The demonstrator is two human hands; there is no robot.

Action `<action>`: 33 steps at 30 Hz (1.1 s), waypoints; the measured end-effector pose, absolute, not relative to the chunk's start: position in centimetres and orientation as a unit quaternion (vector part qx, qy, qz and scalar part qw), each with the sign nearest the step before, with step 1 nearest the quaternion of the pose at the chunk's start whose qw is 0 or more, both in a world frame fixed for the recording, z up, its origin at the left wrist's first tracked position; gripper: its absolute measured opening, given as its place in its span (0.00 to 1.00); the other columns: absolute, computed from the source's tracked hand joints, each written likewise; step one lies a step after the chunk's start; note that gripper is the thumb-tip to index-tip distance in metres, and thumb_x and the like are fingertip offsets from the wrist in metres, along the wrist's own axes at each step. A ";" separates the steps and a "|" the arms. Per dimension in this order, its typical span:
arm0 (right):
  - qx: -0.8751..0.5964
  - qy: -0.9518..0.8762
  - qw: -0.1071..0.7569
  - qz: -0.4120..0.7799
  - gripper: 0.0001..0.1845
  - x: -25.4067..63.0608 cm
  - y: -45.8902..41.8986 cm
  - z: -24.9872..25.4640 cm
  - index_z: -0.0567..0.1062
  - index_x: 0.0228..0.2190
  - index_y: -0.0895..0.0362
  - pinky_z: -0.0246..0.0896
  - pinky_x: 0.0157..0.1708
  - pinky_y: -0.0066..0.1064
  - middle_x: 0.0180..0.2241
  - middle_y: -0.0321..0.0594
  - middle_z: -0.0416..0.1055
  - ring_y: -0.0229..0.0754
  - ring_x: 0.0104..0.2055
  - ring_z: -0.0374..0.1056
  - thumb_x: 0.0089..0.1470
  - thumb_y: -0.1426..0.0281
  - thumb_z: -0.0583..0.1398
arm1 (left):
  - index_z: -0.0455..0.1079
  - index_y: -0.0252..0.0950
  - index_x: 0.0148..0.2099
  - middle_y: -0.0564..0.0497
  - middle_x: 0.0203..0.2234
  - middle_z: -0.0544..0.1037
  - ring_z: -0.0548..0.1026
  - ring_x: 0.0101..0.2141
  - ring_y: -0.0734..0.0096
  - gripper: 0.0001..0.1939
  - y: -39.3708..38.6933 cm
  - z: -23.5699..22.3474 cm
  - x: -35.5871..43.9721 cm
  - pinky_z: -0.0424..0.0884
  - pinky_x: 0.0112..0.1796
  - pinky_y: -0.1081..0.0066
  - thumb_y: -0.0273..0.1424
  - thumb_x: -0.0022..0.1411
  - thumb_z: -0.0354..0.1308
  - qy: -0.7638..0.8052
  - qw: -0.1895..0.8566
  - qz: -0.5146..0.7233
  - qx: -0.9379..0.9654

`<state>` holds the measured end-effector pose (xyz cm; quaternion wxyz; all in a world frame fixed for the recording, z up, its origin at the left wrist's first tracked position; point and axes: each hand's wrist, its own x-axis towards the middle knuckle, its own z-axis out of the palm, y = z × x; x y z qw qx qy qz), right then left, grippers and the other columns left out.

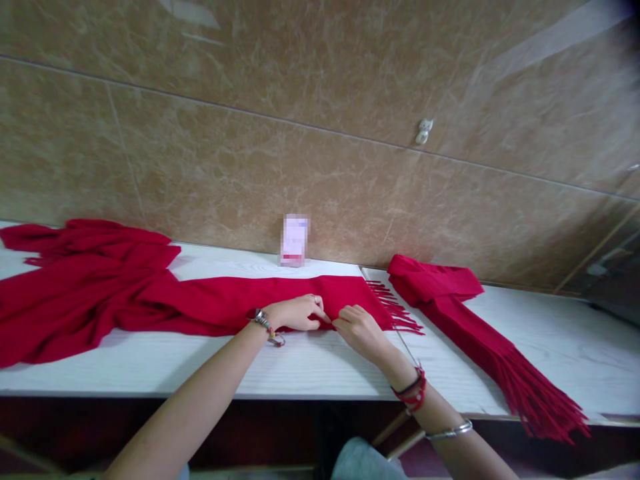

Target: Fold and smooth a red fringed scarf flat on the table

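Note:
A red scarf lies lengthwise on the white table, flat at its right part, where short fringe strands point right. Its left part runs into a rumpled heap of red cloth; whether that is all one scarf, I cannot tell. Near the fringed end, my left hand rests on the cloth, thumb and finger closed at the near edge. Just right of it, my right hand has its fingers curled closed on the same edge. The fingertips nearly meet, and the pinched cloth is mostly hidden.
A second red scarf, folded into a narrow strip, lies at the right, its fringe hanging over the front edge of the white table. A phone-like upright object, blurred, leans against the brown marbled wall. A small white hook sits on the wall.

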<state>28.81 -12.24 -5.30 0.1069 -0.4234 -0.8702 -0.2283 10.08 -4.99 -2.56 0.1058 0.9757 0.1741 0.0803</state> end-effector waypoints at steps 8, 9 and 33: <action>-0.448 -0.870 0.114 -0.173 0.10 28.8 -12.4 -5.7 0.72 0.24 0.59 0.53 0.31 0.28 0.25 0.39 0.68 0.38 0.29 0.62 0.54 0.77 0.53 | 0.68 0.47 0.48 0.52 0.47 0.67 0.64 0.46 0.67 0.14 -4.4 -4.0 9.9 0.59 0.48 0.66 0.34 0.61 0.49 0.267 0.052 0.080 0.959; -0.448 -0.870 0.115 -0.172 0.10 28.9 -12.4 -5.7 0.72 0.24 0.59 0.53 0.31 0.28 0.25 0.39 0.68 0.38 0.29 0.62 0.54 0.77 0.53 | 0.67 0.47 0.49 0.51 0.49 0.66 0.64 0.47 0.65 0.14 -4.3 -4.2 9.9 0.59 0.48 0.63 0.35 0.62 0.48 0.292 0.041 0.079 0.952; -0.457 -0.869 0.144 -0.128 0.10 28.9 -12.0 -6.1 0.71 0.24 0.58 0.53 0.30 0.27 0.25 0.39 0.68 0.37 0.30 0.62 0.53 0.78 0.53 | 0.45 0.46 0.62 0.51 0.62 0.47 0.44 0.60 0.62 0.22 -2.0 -4.7 12.4 0.46 0.54 0.50 0.36 0.67 0.37 0.250 0.057 0.025 0.966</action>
